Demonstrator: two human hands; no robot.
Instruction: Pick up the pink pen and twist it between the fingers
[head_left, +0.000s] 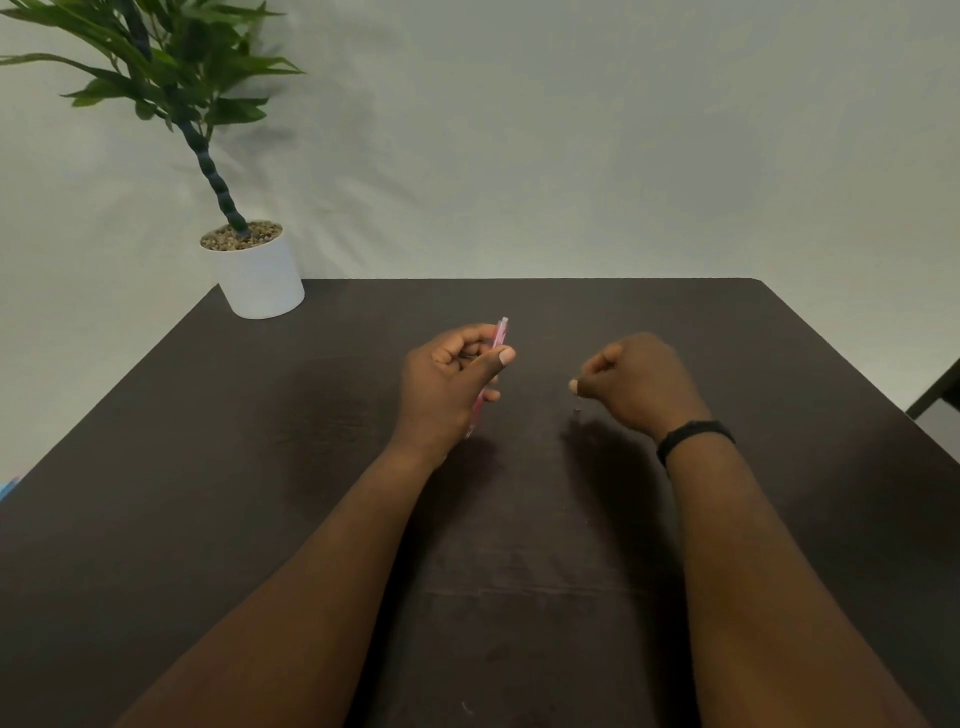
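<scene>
The left hand (449, 382) grips a pink pen (500, 332). The fingers are curled round the barrel and the thumb is laid along its near side, thumb tip pressed to the barrel just below the top end. The pen stands steeply tilted in the fist: one end projects above the fingers, and the other end shows below the heel of the hand, close to the table (260, 467). The hand is raised off the table surface, with its shadow directly beneath.

The right hand (636, 384) is held well apart from the left grip, on the far side of the pen from the plant. Its fingers are curled into a loose fist. Thumb and forefinger are pressed together on a small part (576, 402) that hangs just below the pinch; the item is too small to identify, possibly a spring or a pen tip. A black band (693, 439) sits on the wrist behind this hand.

A plant (156, 67) in a white pot (262, 280) stands at the table corner, well beyond the left grip and away from the right hand. A pale wall (571, 130) lies behind the table.
</scene>
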